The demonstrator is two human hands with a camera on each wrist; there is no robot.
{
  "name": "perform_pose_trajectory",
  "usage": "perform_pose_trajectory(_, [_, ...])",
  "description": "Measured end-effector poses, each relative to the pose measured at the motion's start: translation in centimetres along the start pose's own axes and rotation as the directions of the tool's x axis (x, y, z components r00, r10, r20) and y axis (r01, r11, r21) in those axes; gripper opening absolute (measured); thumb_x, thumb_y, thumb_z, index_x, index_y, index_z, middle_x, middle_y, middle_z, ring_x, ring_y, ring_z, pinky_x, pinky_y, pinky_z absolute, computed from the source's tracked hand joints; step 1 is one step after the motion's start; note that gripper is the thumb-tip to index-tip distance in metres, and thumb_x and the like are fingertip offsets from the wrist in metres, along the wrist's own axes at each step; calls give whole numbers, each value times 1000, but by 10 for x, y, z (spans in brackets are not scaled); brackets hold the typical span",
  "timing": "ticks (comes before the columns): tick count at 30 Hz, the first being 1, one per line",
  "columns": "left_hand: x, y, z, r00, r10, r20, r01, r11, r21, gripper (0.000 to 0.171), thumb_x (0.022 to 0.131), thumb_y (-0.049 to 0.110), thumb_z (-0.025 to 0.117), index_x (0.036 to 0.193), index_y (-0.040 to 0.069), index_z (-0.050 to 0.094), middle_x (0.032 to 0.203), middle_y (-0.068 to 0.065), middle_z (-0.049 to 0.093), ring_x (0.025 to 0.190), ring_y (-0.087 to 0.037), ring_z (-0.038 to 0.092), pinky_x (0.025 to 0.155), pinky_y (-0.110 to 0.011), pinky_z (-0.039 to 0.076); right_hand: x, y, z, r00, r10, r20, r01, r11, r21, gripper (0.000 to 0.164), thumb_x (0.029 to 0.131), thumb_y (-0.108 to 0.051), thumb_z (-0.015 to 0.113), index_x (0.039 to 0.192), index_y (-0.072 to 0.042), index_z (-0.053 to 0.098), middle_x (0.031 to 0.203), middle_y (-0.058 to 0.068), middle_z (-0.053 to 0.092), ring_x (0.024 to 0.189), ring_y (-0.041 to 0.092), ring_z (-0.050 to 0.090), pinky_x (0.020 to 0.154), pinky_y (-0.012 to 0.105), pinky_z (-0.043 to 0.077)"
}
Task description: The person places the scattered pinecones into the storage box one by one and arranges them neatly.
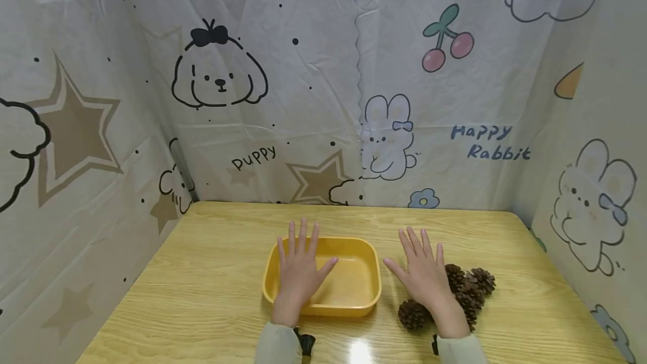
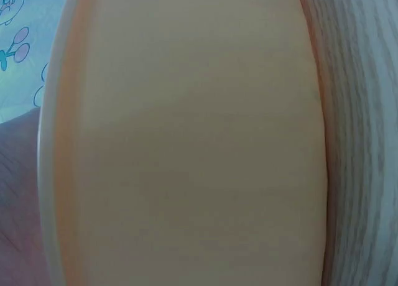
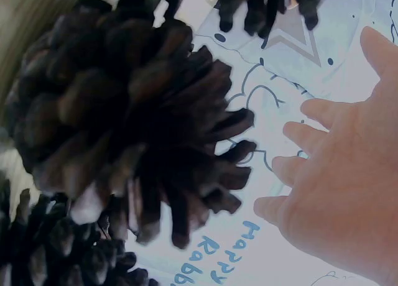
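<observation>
A yellow plastic tub (image 1: 349,282) sits near the middle of the table. Over its left part my left hand (image 1: 300,277) is held with fingers spread, gripping nothing. In the left wrist view the tub's side wall (image 2: 199,143) fills most of the picture, and only a bit of the hand (image 2: 18,199) shows at the left edge. My right hand (image 1: 424,274), fingers also spread and holding nothing, is above several brown pinecones (image 1: 472,291) right of the tub. One pinecone (image 3: 130,118) looms large in the right wrist view, beside the hand (image 3: 342,155). Part of the pile is hidden behind the hand and wrist.
The wooden table (image 1: 202,274) has light yellow grain. Printed white cloth (image 1: 313,83) with cartoon animals and stars hangs behind it and at both sides. Another pinecone (image 1: 413,314) lies near the right wrist, at the left of the pile.
</observation>
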State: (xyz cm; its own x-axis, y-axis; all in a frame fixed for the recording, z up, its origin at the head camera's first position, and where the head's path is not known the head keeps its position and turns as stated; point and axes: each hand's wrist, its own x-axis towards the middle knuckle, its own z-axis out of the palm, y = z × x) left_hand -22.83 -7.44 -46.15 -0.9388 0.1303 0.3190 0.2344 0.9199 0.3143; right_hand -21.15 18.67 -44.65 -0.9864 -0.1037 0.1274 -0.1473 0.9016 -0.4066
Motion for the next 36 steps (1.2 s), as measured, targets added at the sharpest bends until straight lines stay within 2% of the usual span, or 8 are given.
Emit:
perform_pose_trajectory(3, [0, -3, -1, 999, -6, -40, 5, 1000, -23, 88, 89, 53, 62, 157, 15, 22, 166, -14, 11, 153, -40, 10, 124, -66, 15, -1, 1, 1, 1000, -21, -9, 21, 1000, 11, 85, 95, -61, 45, 158, -12, 17, 165, 15, 9, 152, 42, -2, 122, 68, -8])
perform_pose_trajectory(8, [0, -9, -3, 995, -18, -98, 6, 993, -120, 92, 88, 42, 69, 157, 7, 19, 164, -18, 14, 151, -40, 16, 124, -63, 21, -2, 3, 3, 997, -67, -30, 68, 997, 43, 85, 94, -56, 52, 157, -9, 19, 165, 16, 11, 152, 44, 0, 123, 67, -2])
perform_pose_trajectory(13, [-2, -14, -9, 989, -33, -147, -3, 971, -238, 92, 87, 30, 73, 154, -2, 20, 162, -22, 18, 150, -42, 20, 123, -61, 25, -4, 5, 5, 995, -101, -22, 103, 988, 111, 86, 93, -48, 60, 157, -8, 19, 165, 16, 11, 152, 43, 1, 124, 67, 5])
perform_pose_trajectory(18, [-4, -22, -14, 984, -70, -162, 14, 946, -325, 90, 87, 26, 73, 153, -5, 21, 161, -24, 20, 148, -43, 22, 121, -61, 27, -6, 8, 4, 993, -117, 10, 112, 974, 198, 88, 91, -45, 65, 157, -8, 20, 165, 17, 12, 152, 44, 4, 123, 68, 7])
perform_pose_trajectory(25, [-8, -38, -22, 983, -153, -104, 94, 897, -432, 92, 88, 28, 72, 156, 0, 16, 163, -21, 17, 150, -40, 21, 122, -60, 26, -13, 11, 0, 992, -106, 72, 80, 952, 294, 89, 90, -43, 67, 158, -11, 18, 164, 19, 11, 150, 46, 11, 117, 73, 20])
perform_pose_trajectory(32, [-12, -55, -28, 975, -218, -32, 182, 879, -440, 91, 89, 30, 71, 156, 1, 17, 161, -24, 21, 145, -44, 29, 118, -60, 35, -17, 14, -4, 988, -108, 108, 74, 956, 283, 89, 89, -45, 66, 156, -9, 21, 163, 22, 15, 146, 49, 20, 114, 73, 27])
perform_pose_trajectory(36, [-15, -63, -28, 966, -259, 16, 238, 858, -456, 88, 89, 31, 71, 155, 1, 21, 158, -25, 28, 143, -46, 33, 116, -60, 37, -19, 17, -5, 984, -107, 144, 63, 957, 285, 90, 87, -51, 66, 155, -7, 26, 161, 23, 22, 145, 49, 23, 114, 72, 29])
